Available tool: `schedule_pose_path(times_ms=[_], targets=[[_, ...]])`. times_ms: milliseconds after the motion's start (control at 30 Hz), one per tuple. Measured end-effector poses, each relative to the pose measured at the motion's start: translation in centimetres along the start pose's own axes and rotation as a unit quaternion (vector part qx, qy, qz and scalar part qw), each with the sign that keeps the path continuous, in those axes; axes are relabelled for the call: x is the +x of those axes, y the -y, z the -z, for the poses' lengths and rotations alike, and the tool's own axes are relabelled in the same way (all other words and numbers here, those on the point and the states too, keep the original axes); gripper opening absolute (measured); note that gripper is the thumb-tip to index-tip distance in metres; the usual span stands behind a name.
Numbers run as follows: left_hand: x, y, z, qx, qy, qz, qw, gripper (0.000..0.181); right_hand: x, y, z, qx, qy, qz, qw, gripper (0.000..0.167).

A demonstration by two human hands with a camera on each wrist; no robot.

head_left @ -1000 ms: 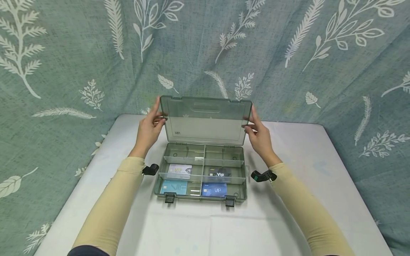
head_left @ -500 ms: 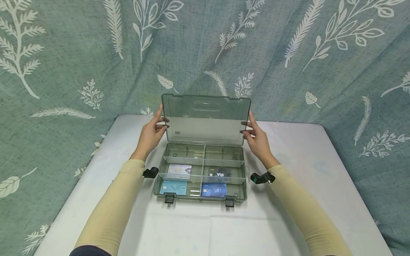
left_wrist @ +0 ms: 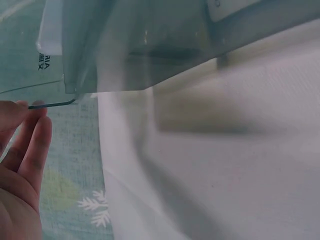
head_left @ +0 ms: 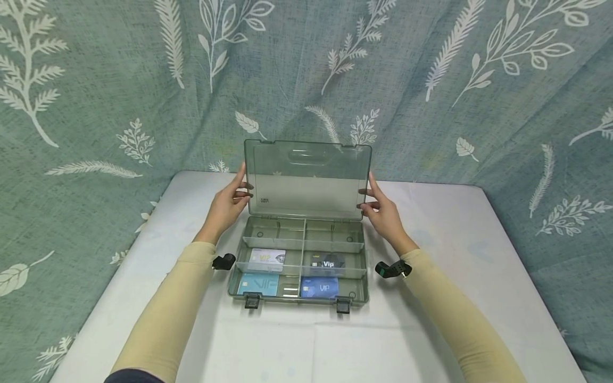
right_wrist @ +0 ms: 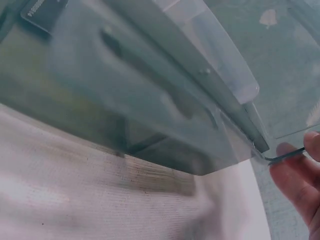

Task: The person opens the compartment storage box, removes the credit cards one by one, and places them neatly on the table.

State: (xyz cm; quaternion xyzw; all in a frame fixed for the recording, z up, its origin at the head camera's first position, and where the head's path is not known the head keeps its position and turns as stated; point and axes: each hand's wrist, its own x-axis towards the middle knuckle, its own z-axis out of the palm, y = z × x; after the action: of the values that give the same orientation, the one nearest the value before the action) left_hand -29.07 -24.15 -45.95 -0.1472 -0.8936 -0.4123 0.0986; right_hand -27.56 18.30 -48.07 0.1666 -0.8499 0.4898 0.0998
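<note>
A grey translucent plastic box (head_left: 306, 301) lies open on the table, its hinged lid (head_left: 306, 186) raised at the back. My left hand (head_left: 225, 208) pinches the lid's left edge between thumb and fingers, as the left wrist view shows the lid rim (left_wrist: 52, 105) there. At the opposite edge, my right hand (head_left: 384, 215) pinches the lid the same way. Cards lie in the divided compartments: a white VIP card (head_left: 266, 259) and a black Vip card (head_left: 328, 261) in the middle row, a light blue card (head_left: 258, 285) and a dark blue VIP card (head_left: 319, 288) in front.
Two dark latches (head_left: 251, 301) hang from the box's front edge. A white cloth (head_left: 278, 351) covers the table. Behind and at the sides hangs a green leaf-patterned curtain (head_left: 287, 80). Clear dividers (head_left: 303, 244) split the box, and its back row holds no cards.
The lid has tilted slightly farther back, away from me. Both hands have moved a little lower and closer together with its edges. The box has shifted slightly towards me.
</note>
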Motion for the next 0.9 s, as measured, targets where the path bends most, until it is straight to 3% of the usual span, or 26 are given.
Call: schedule_pose_path(times_ms=[533, 900], targets=[[-1.3, 1.5, -0.1, -0.002, 0.059, 0.025, 0.9979, 0.091, -1.0, -0.5, -0.5, 0.038, 0.062, -0.039, 0.9966, 0.090], [-2.5, 1.4, 0.1, -0.031, 0.120, 0.074, 0.9895, 0.081, -1.5, -0.9, -0.7, -0.003, 0.092, -0.053, 0.9944, 0.081]])
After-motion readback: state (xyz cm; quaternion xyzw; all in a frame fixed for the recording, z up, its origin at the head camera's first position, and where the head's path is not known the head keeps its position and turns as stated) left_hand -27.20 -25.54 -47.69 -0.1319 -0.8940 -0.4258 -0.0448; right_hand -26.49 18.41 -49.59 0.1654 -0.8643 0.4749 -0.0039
